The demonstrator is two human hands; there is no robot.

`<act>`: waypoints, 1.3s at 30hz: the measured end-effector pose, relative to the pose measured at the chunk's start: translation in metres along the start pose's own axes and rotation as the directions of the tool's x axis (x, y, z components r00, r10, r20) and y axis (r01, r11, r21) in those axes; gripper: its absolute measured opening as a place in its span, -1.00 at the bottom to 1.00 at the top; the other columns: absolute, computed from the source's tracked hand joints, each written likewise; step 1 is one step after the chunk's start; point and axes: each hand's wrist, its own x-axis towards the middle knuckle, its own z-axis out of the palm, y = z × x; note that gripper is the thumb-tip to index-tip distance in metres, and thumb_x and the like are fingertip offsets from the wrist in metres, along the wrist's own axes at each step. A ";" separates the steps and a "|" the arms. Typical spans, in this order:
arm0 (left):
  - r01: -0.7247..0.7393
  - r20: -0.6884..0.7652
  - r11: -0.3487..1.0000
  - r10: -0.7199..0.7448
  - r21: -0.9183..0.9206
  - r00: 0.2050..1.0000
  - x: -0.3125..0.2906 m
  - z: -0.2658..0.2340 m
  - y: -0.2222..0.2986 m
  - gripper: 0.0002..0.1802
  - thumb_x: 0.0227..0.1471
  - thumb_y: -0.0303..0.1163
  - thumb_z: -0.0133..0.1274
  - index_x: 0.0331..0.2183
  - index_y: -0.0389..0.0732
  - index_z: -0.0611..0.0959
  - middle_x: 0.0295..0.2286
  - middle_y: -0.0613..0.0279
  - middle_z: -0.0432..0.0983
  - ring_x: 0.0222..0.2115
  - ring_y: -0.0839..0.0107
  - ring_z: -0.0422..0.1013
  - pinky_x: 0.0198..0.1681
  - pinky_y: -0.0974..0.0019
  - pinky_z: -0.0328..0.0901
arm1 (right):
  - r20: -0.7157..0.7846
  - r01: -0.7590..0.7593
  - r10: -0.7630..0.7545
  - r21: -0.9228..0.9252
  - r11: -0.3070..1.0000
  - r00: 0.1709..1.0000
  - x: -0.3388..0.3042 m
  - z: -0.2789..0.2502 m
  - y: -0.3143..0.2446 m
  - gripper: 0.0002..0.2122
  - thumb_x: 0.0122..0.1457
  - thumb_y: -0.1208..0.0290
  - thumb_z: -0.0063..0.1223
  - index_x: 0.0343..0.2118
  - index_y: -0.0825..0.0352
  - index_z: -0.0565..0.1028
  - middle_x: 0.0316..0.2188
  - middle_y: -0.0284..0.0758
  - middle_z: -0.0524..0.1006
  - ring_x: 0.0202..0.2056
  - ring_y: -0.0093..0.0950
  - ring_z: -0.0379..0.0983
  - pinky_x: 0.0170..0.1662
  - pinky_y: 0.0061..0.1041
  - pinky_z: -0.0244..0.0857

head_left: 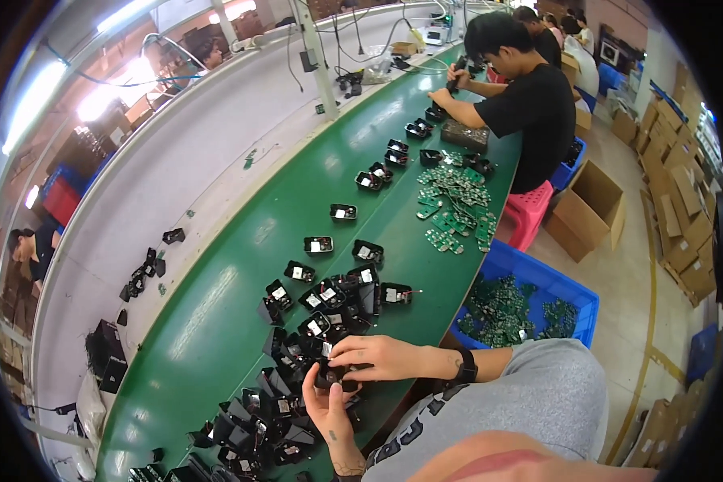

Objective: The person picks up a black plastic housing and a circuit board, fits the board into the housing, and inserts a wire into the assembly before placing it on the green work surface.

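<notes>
My left hand (329,414) is wrapped round a small black plastic case (326,376), thumb on the near side and fingers on the far side. From the right, my right hand (377,357) reaches over the same case with its fingertips bent down to it. What those fingertips pinch, if anything, is hidden. Beside and beyond my hands lies a heap of similar open black cases (257,418), several with a white-labelled block and thin wires inside. More open cases (318,245) stand spaced out along the green bench (241,265).
Green circuit boards (454,193) are piled farther up the bench, near a co-worker in black (530,120) holding a dark tool. To my right, a blue bin (586,309) holds more boards. Behind it are a pink stool (528,210) and an open cardboard box (586,209).
</notes>
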 end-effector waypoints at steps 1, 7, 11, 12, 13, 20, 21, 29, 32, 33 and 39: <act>-0.011 -0.002 0.996 0.011 0.088 1.000 0.000 -0.001 -0.001 -0.46 0.13 -0.53 -0.03 0.14 -0.24 0.26 -0.12 0.10 0.40 -0.24 0.38 0.47 -0.25 0.31 0.51 | 0.072 -0.057 0.055 0.025 0.998 0.996 -0.002 -0.002 -0.001 -0.72 0.07 0.44 0.16 -0.14 0.34 0.49 -0.11 -0.26 0.42 -0.19 -0.31 0.47 -0.18 -0.42 0.40; 0.003 -0.013 0.979 0.000 0.205 1.000 0.004 -0.001 0.009 -0.45 -0.01 -0.64 0.06 0.07 -0.34 0.37 -0.11 0.17 0.38 -0.19 0.49 0.37 -0.17 0.48 0.35 | -0.092 0.048 -0.059 -0.115 0.992 0.994 0.007 -0.001 -0.006 -0.88 0.00 0.47 0.18 -0.46 0.38 0.49 -0.17 -0.23 0.41 -0.12 -0.25 0.39 -0.07 -0.34 0.33; -0.046 0.042 0.966 0.036 0.253 0.998 0.012 0.003 0.006 -0.43 0.00 -0.64 0.07 0.08 -0.35 0.35 0.03 0.17 0.30 -0.03 0.45 0.30 0.03 0.39 0.22 | 0.005 0.154 -0.157 -0.225 0.962 0.988 0.014 -0.018 -0.005 -0.82 -0.11 0.44 0.22 -0.46 0.35 0.46 -0.15 -0.23 0.42 -0.04 -0.19 0.35 0.01 -0.23 0.27; 0.016 0.021 0.973 -0.021 0.230 1.000 0.009 -0.001 0.006 -0.44 0.01 -0.62 0.08 0.08 -0.32 0.35 -0.02 0.18 0.34 -0.06 0.48 0.32 -0.04 0.45 0.25 | 0.075 0.137 -0.125 -0.180 0.974 0.989 0.008 -0.020 -0.003 -0.79 -0.09 0.43 0.26 -0.38 0.33 0.48 -0.07 -0.27 0.43 0.05 -0.21 0.33 0.03 -0.25 0.26; 0.058 0.018 0.971 -0.064 0.234 0.998 0.012 0.001 0.010 -0.46 0.03 -0.61 0.06 0.07 -0.30 0.34 -0.08 0.19 0.39 -0.15 0.49 0.39 -0.19 0.49 0.36 | 0.089 0.105 -0.086 -0.241 0.965 0.992 0.007 -0.024 -0.007 -0.77 -0.09 0.40 0.27 -0.35 0.30 0.50 -0.06 -0.30 0.44 0.07 -0.23 0.32 0.03 -0.25 0.25; 0.173 0.004 0.973 -0.175 0.156 0.984 0.023 0.015 0.014 -0.53 0.08 -0.55 0.04 0.04 -0.30 0.33 -0.13 0.12 0.41 -0.25 0.46 0.48 -0.41 0.48 0.49 | 0.105 0.066 -0.041 -0.239 0.969 0.994 -0.004 -0.036 0.008 -0.87 -0.03 0.39 0.24 -0.46 0.27 0.51 -0.11 -0.37 0.46 0.10 -0.28 0.30 0.04 -0.24 0.22; 0.148 0.032 0.965 -0.158 0.215 0.987 0.023 0.015 0.015 -0.53 0.09 -0.55 0.04 0.04 -0.29 0.33 -0.14 0.11 0.41 -0.25 0.45 0.49 -0.41 0.48 0.48 | 0.150 0.060 -0.036 -0.159 0.985 0.988 -0.005 -0.041 0.008 -0.87 -0.02 0.40 0.24 -0.45 0.27 0.51 -0.12 -0.37 0.47 0.08 -0.27 0.31 0.04 -0.24 0.23; 0.247 -0.026 0.967 -0.245 0.066 0.969 0.022 0.002 0.022 -0.55 0.10 -0.44 -0.07 0.04 -0.30 0.35 -0.22 0.07 0.48 -0.28 0.34 0.53 -0.51 0.46 0.41 | -0.203 -0.373 0.317 -0.391 0.841 0.927 -0.024 -0.132 0.031 -0.80 0.01 0.51 0.15 -0.25 0.33 0.55 -0.21 -0.27 0.56 -0.14 -0.30 0.47 -0.04 -0.38 0.34; 0.187 0.000 0.957 -0.192 -0.222 0.981 0.011 -0.025 0.025 -0.44 0.06 -0.16 -0.12 0.04 -0.30 0.35 -0.19 -0.01 0.44 -0.32 0.26 0.52 -0.60 0.44 0.37 | -0.314 -0.459 0.342 -0.709 0.536 0.886 -0.081 -0.198 0.089 -0.66 0.03 0.43 0.16 -0.09 0.33 0.50 -0.09 -0.18 0.48 0.01 -0.24 0.35 0.09 -0.34 0.22; 0.195 0.025 0.930 -0.198 -0.312 0.980 0.008 -0.035 0.024 -0.43 0.06 -0.16 -0.11 0.04 -0.30 0.35 -0.17 -0.03 0.43 -0.33 0.27 0.52 -0.62 0.43 0.37 | -0.294 -0.486 0.427 -0.742 0.462 0.855 -0.099 -0.205 0.097 -0.65 0.04 0.41 0.16 -0.08 0.34 0.49 -0.08 -0.19 0.47 0.00 -0.21 0.34 0.09 -0.33 0.22; 0.163 -0.043 0.956 -0.178 -0.244 0.983 -0.012 -0.049 0.031 -0.38 0.07 -0.13 -0.08 0.08 -0.29 0.29 -0.13 -0.08 0.37 -0.34 0.26 0.51 -0.60 0.42 0.41 | -0.376 -0.539 0.389 -0.645 0.542 0.841 -0.119 -0.155 0.095 -0.68 0.02 0.60 0.07 -0.11 0.30 0.51 -0.11 -0.26 0.49 -0.03 -0.26 0.35 0.07 -0.36 0.23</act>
